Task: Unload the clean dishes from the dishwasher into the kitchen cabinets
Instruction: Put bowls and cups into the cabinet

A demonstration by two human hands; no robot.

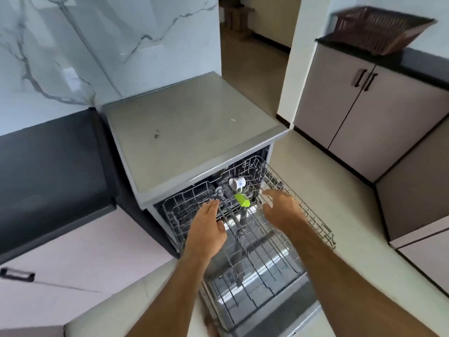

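Two hands: the left hand (pixel 206 227) and the right hand (pixel 283 210) were both stretched out over the wire rack with fingers straight and spread, well apart from each other and gripping nothing; whether the left fingertips touched the wires could not be told.
Dishwasher (pixel 192 132): the landmark; its flat grey top sat behind the rack, and its door lay folded down below the rack.
Wire rack (pixel 306 215): pulled out of the dishwasher mouth toward the person, long axis running from the tub out over the door; mostly bare tines. Judged stiff and light on its runners, best moved by its front rail.
Cabinet (pixel 364 122): right of the dishwasher, across the floor, double doors closed; a likely place for the dishes, so a door would need opening.
Brown basket (pixel 381 27): on the counter above that cabinet, far right of the dishwasher.
White mug (pixel 237 184): at the back of the rack, just under the dishwasher's top edge, between the two hands and beyond them. It lay tipped on its side, mouth toward the left. Probably ceramic: rigid, fairly light, breakable, perhaps slick if damp. A grip round the body seemed safest.
Green item (pixel 241 200): just in front of the mug, long axis slanting toward the person; looked like light plastic, identity unclear.
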